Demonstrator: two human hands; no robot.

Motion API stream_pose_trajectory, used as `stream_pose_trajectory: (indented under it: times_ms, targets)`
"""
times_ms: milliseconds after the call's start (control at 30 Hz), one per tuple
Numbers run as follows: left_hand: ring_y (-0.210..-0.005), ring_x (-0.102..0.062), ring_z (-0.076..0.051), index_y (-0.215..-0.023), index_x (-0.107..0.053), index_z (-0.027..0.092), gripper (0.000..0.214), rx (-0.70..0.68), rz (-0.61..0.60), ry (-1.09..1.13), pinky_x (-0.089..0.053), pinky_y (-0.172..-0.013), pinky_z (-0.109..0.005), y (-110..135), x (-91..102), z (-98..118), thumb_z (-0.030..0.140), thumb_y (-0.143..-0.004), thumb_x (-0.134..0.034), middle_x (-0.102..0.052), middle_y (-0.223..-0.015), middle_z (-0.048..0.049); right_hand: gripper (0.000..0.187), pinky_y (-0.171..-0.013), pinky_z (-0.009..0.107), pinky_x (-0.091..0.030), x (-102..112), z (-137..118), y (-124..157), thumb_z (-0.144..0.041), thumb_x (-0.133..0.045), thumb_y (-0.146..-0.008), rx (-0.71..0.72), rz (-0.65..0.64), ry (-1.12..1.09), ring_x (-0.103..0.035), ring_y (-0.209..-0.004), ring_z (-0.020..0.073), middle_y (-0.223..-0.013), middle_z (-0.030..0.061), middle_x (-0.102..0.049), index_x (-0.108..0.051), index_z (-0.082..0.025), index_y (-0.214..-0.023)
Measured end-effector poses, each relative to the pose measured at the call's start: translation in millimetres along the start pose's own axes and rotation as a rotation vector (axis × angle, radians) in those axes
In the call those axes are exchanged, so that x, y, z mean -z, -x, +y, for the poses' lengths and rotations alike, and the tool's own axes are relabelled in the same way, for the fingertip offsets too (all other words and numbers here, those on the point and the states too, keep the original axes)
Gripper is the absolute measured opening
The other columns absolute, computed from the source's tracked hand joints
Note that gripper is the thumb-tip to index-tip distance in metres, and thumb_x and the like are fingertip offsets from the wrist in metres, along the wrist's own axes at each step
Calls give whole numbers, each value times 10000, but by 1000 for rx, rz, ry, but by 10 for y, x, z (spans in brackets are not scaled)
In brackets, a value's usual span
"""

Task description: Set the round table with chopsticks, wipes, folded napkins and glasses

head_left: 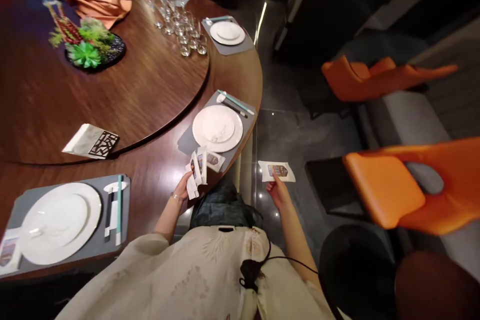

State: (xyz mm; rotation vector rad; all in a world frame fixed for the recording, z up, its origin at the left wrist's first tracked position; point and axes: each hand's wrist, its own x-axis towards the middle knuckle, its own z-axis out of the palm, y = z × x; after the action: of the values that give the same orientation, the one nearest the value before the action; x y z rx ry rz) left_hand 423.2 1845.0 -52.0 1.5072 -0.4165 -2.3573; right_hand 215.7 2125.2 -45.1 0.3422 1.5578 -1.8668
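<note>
My left hand [183, 187] is closed round a fanned bunch of small white packets [198, 169] with printed labels, held over the table's edge beside the middle place setting. My right hand [278, 191] pinches a single white packet [276, 171] by its lower edge, out over the dark floor to the right of the table. A white plate [217, 128] on a grey placemat [186, 143] lies just beyond my left hand, with chopsticks and a spoon [235, 103] at its far side.
Round wooden table with a large turntable [112, 90] carrying a plant centrepiece [90, 47], orange napkins [99, 2], several glasses [176, 10] and a patterned napkin box [92, 141]. More place settings sit near left [60, 222] and far [227, 33]. Orange chairs [408, 190] stand right.
</note>
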Motion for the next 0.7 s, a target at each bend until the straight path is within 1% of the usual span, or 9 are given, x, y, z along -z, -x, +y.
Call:
stream_pose_trajectory:
  times_ms: [67, 100, 167, 233, 333, 467, 567, 633, 700]
  targets:
    - [-513, -671, -132, -1112, -600, 161, 290, -34, 58, 87, -574, -522, -194, -149, -131, 23, 71, -849, -517, -711, -692, -15, 516, -335, 182, -301, -160, -387, -569, -554, -848, -523, -19, -43, 8, -333, -358, 46, -436, -118, -335, -479, -222, -664]
    - [-504, -668, -133, -1106, -606, 170, 287, -49, 87, 131, -573, -514, -194, -238, -196, 34, 73, -851, -518, -710, -684, -11, 530, -333, 177, -296, -259, -589, -854, -540, -864, -506, -34, -51, 15, -327, -361, 42, -434, -118, -328, -465, -220, -644]
    - [-493, -663, -131, -1086, -617, 189, 274, -88, 157, 227, -568, -498, -186, -420, -345, 44, 79, -856, -515, -707, -670, 3, 531, -338, 174, -322, -472, -995, -1398, -524, -880, -488, -54, -80, 70, -371, -385, 47, -450, -101, -382, -472, -217, -634]
    - [-479, -655, -119, -1062, -623, 208, 270, -136, 252, 337, -563, -490, -172, -562, -537, 30, 76, -864, -496, -701, -652, 26, 510, -339, 179, -350, -681, -1381, -1894, -533, -872, -503, -78, -98, 139, -423, -409, 63, -469, -80, -440, -499, -215, -643]
    - [-519, -671, -112, -1016, -628, 245, 268, -213, 366, 483, -578, -530, -166, -649, -892, -37, 81, -870, -474, -708, -658, 54, 442, -347, 181, -377, -980, -1862, -2577, -531, -817, -619, -117, -112, 249, -472, -425, 78, -483, -64, -482, -520, -207, -667]
    - [-557, -685, -114, -827, -635, 264, 218, -237, 450, 555, -589, -550, -183, -622, -1364, -187, 99, -848, -495, -730, -697, 82, 300, -374, 149, -388, -1422, -2297, -3532, -433, -684, -830, -184, -113, 329, -510, -431, 65, -492, -67, -508, -548, -182, -737]
    - [-544, -681, -105, -713, -635, 288, 265, -256, 513, 580, -574, -507, -189, -639, -1635, -335, 104, -833, -487, -733, -708, 139, 259, -442, 143, -446, -1877, -2582, -4373, -359, -575, -930, -240, -165, 378, -585, -496, 71, -520, -56, -545, -550, -170, -756]
    - [-553, -686, -98, -688, -638, 311, 286, -324, 567, 609, -565, -487, -187, -712, -1817, -456, 126, -831, -474, -727, -707, 179, 250, -503, 150, -487, -2260, -2800, -4997, -345, -558, -946, -266, -235, 399, -633, -564, 81, -549, -48, -571, -553, -168, -769]
    - [-574, -698, -107, -683, -637, 319, 249, -415, 633, 690, -580, -495, -213, -835, -2076, -603, 172, -820, -489, -726, -722, 194, 235, -548, 151, -507, -2682, -3025, -5638, -346, -556, -949, -279, -298, 419, -650, -601, 80, -573, -47, -588, -554, -175, -788]
